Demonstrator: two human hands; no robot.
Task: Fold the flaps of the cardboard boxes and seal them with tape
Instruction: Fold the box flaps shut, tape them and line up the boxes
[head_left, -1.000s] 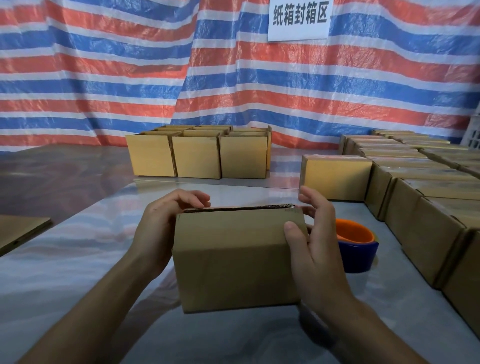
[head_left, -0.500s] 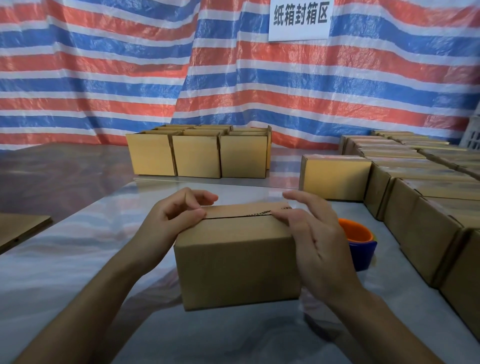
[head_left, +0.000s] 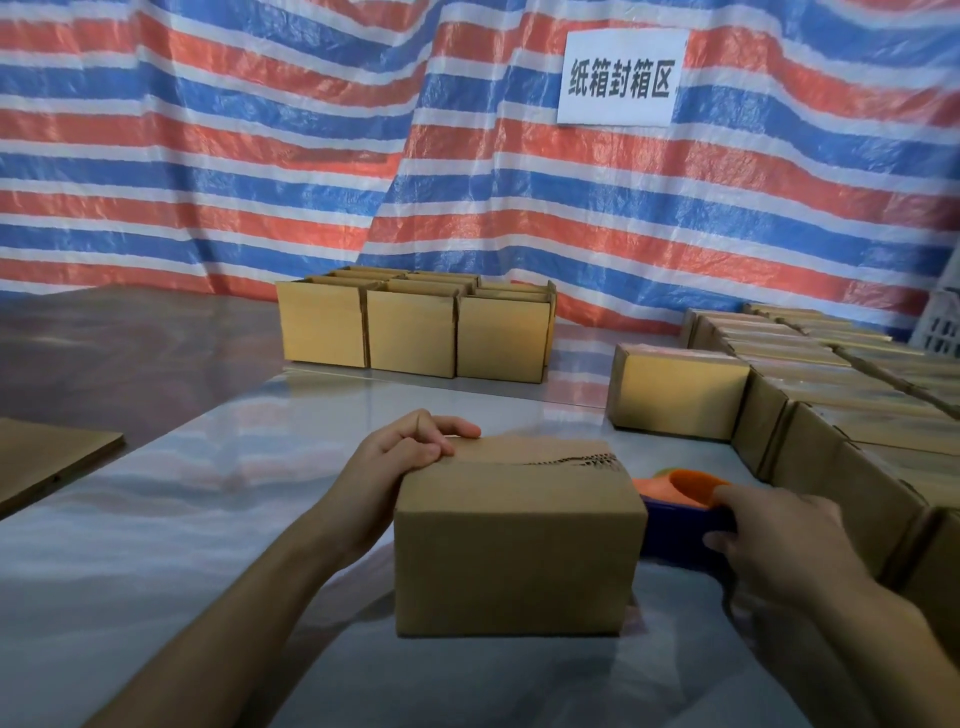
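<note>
A small cardboard box (head_left: 514, 551) stands on the glossy table (head_left: 156, 545) right in front of me, its top flaps folded down with a dark seam between them. My left hand (head_left: 400, 457) presses on the left end of the flaps with its fingers laid over the top. My right hand (head_left: 769, 535) has its fingers and thumb curled round the blue and orange tape dispenser (head_left: 680, 499), which sits just right of the box, partly hidden behind it.
Several open boxes (head_left: 415, 332) stand in a block at the back of the table. Rows of closed boxes (head_left: 810, 395) fill the right side. A flat cardboard sheet (head_left: 47, 457) lies at the left edge. A striped tarp with a white sign (head_left: 621, 78) hangs behind.
My right hand left the box top and moved right onto the tape dispenser. My left hand stayed pressing the flaps down. The view has tilted up a little.
</note>
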